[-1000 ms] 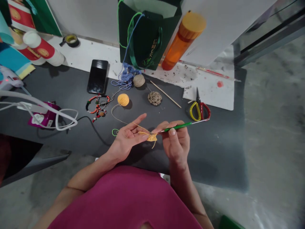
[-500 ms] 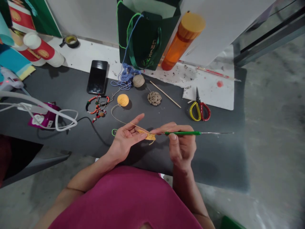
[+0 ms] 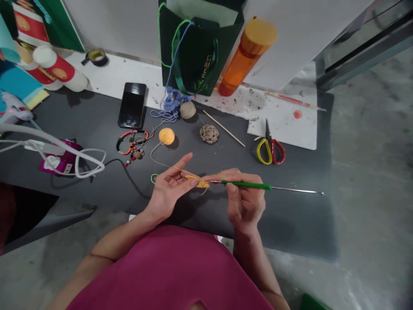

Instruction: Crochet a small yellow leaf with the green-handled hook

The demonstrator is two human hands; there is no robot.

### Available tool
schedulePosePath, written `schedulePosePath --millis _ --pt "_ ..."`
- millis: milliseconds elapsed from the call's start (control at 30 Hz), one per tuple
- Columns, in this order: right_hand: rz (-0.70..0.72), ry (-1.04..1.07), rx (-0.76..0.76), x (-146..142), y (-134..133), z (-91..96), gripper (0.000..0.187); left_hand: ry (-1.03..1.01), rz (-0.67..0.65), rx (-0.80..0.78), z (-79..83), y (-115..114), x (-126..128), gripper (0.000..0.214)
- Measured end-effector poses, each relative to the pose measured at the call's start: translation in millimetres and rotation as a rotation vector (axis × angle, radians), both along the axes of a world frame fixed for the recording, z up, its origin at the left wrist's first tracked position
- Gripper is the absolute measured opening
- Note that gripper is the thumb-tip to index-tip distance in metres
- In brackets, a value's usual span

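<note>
Vertically, gold characters [image 3: 206, 71] mark green bag [image 3: 190, 51].

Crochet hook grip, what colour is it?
The crochet hook's grip is green; it shows best in the head view.

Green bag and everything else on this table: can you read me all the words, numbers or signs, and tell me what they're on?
Green paper bag: gold upright characters, maybe Chinese, too blurred to read.
Red and white tube: round gold emblem, too small to read.
</note>
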State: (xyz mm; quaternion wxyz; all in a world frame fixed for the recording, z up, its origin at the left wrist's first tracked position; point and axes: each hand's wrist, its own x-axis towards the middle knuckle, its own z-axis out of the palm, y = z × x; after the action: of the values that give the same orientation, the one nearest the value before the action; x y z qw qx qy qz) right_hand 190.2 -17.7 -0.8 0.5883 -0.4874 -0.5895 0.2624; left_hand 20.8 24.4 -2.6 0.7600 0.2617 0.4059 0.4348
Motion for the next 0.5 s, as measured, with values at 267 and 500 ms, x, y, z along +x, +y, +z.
schedulePosePath --millis 267,500 --pt "-0.092 0.363 -0.162 -11.7 2.2 -3.3 0.007 -0.061 -0.036 -0.017 -2.2 -1.2 3.6 0.066" --pt "-0.087 0.150 0.012 -12.8 3.8 -9.1 0.009 -0.072 -0.054 0.041 -3.3 -2.7 3.7 0.078"
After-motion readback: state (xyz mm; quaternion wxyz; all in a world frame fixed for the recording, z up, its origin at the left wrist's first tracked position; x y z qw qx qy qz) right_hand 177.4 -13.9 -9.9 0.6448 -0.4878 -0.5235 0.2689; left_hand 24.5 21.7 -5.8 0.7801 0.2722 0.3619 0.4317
